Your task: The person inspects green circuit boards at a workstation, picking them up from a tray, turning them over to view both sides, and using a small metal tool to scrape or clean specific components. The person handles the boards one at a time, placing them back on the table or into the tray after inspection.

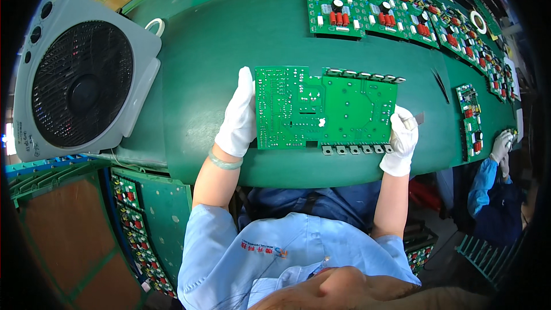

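Hands (235, 117) (404, 142) at board (344, 106) edges, perhaps above tabletop (206, 40)

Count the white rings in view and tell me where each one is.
2. One white ring lies by the fan's upper right corner; a second white ring sits beyond the row of circuit boards, upper right. Others may be hidden.

Downward head-height fisheye view
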The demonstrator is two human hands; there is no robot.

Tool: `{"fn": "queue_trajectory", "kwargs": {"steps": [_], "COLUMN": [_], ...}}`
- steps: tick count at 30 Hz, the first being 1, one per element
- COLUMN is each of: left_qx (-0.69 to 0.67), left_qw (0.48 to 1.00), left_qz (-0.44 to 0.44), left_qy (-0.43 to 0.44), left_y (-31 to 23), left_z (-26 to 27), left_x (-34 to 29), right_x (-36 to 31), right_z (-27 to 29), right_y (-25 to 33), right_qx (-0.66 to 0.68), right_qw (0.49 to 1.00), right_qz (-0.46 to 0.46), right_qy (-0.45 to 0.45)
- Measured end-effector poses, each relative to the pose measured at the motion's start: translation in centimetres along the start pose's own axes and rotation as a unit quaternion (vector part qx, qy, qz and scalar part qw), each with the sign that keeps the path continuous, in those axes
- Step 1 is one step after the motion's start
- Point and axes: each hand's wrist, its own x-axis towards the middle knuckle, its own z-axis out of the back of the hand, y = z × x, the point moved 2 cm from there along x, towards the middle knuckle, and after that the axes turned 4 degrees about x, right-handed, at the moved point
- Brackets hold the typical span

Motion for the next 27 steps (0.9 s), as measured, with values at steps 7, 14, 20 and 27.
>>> {"fn": "queue_trajectory", "kwargs": {"steps": [7,14,20,27], "left_qx": [-0.118,-0.136,-0.113,-0.136], "left_qw": [0.991,0.985,0.989,0.983], "left_qz": [0.026,0.037,0.049,0.050], "left_qy": [0.064,0.100,0.083,0.115], "left_y": [-0.3,-0.2,-0.3,0.0], "left_z": [0.0,-0.1,-0.5,0.7], "left_x": [0.2,0.5,0.8,0.9], "right_x": [0.1,0.0,0.0,-0.2], "right_z": [-1.1,-1.5,-1.3,-1.9], "right_y": [0.3,0.4,0.5,0.8], "right_qx": [-0.016,-0.019,0.009,0.016], "right_qw": [0.999,0.999,1.000,1.000], "right_qz": [-0.004,0.022,-0.005,-0.019], "right_qy": [-0.033,-0.022,-0.009,-0.017]}}
